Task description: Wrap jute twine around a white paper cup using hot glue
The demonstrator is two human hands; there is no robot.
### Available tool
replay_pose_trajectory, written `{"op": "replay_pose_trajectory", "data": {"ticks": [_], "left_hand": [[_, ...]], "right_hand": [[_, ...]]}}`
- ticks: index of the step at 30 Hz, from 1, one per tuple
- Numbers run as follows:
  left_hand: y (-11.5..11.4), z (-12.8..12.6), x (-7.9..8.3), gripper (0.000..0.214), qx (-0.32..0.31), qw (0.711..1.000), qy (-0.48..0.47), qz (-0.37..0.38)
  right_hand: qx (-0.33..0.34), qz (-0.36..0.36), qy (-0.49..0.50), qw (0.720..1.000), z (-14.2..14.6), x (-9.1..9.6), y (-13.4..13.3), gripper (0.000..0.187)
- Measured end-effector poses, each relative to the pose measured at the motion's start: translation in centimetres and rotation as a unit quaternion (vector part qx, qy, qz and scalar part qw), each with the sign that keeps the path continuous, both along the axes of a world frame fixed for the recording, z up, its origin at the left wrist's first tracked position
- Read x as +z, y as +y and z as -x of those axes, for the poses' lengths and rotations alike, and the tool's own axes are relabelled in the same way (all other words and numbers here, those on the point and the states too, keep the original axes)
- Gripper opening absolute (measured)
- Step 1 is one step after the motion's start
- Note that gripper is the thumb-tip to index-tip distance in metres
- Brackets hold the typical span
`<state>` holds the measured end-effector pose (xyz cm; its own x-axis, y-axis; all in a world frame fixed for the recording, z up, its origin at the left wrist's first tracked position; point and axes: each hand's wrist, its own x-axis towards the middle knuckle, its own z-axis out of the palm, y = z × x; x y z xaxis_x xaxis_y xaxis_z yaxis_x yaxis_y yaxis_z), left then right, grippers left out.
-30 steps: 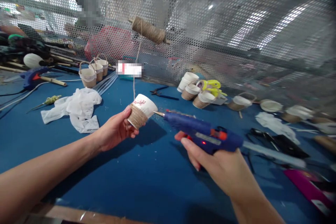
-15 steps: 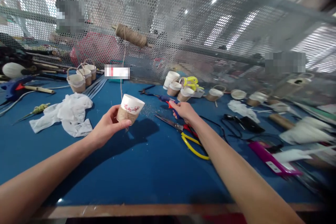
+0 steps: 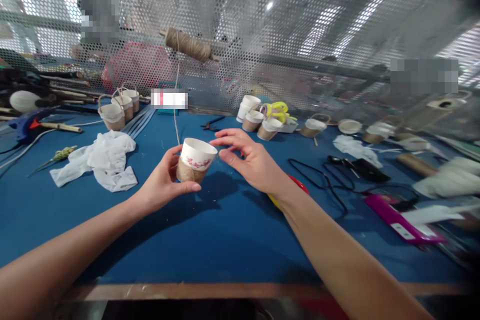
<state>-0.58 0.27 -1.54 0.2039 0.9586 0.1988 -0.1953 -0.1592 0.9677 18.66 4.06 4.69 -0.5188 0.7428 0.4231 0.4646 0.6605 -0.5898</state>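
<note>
Well, twine-wrapped cup (image 3: pixel 198 154) between left fingers (image 3: pixel 171 155).

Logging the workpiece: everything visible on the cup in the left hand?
The cup looks like white paper, with pink-red floral print around its middle and brown twine wrapped round its lower part. Its open mouth faces up, tilted slightly. The left hand holds it above the blue table, thumb across the lower front. A strand runs from behind it up to the spool. The right hand's fingertips are at the rim; contact is unclear.
</note>
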Motion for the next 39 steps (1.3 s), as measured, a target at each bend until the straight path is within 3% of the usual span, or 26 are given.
{"op": "replay_pose_trajectory", "data": {"ticks": [2,6,9,11,14,16,19,22,26,31,35,39], "left_hand": [[-0.2,-0.1,-0.2,0.084,-0.014,1.0,0.015,-0.007],[-0.4,0.2,0.0,0.106,-0.057,0.995,0.075,-0.032],[-0.5,1.0,0.9,0.106,-0.014,0.974,0.172,-0.146],[-0.7,1.4,1.9,0.084,0.021,0.935,0.262,-0.239],[-1.0,1.7,3.1,0.04,-0.014,0.899,0.337,-0.281],[-1.2,1.6,3.4,0.027,-0.062,0.9,0.337,-0.267],[-1.1,1.6,3.3,0.02,-0.109,0.927,0.294,-0.208],[-1.0,1.8,3.0,0.016,-0.091,0.952,0.247,-0.158],[-0.7,1.9,2.8,0.013,-0.028,0.968,0.216,-0.128],[-0.4,1.8,2.3,0.014,0.006,0.974,0.203,-0.101],[-0.3,1.7,2.2,0.014,0.015,0.963,0.252,-0.093],[-0.5,1.5,2.2,0.013,-0.004,0.956,0.281,-0.086]], "right_hand": [[0.062,-0.029,0.01,0.998,0.6,0.7,-1.1,0.012],[0.086,0.0,-0.021,0.996,0.7,1.5,-1.8,0.012],[0.079,0.0,-0.058,0.995,0.4,1.9,-1.9,0.014],[0.089,0.004,-0.083,0.993,0.3,2.1,-2.1,0.013],[0.121,0.018,-0.108,0.987,0.7,2.3,-2.4,0.013],[0.142,0.022,-0.109,0.984,1.1,2.2,-2.5,0.013],[0.13,0.011,-0.062,0.99,1.6,1.8,-2.5,0.01],[0.036,0.027,0.037,0.998,1.2,1.0,-2.5,0.011],[-0.068,0.16,0.084,0.981,-0.1,-0.8,-3.1,0.033],[-0.057,0.239,0.06,0.968,-1.0,-2.3,-4.2,0.039],[-0.027,0.221,-0.013,0.975,-1.0,-2.1,-4.5,0.029],[-0.017,0.174,-0.008,0.985,-1.2,-2.1,-4.4,0.019]]}}
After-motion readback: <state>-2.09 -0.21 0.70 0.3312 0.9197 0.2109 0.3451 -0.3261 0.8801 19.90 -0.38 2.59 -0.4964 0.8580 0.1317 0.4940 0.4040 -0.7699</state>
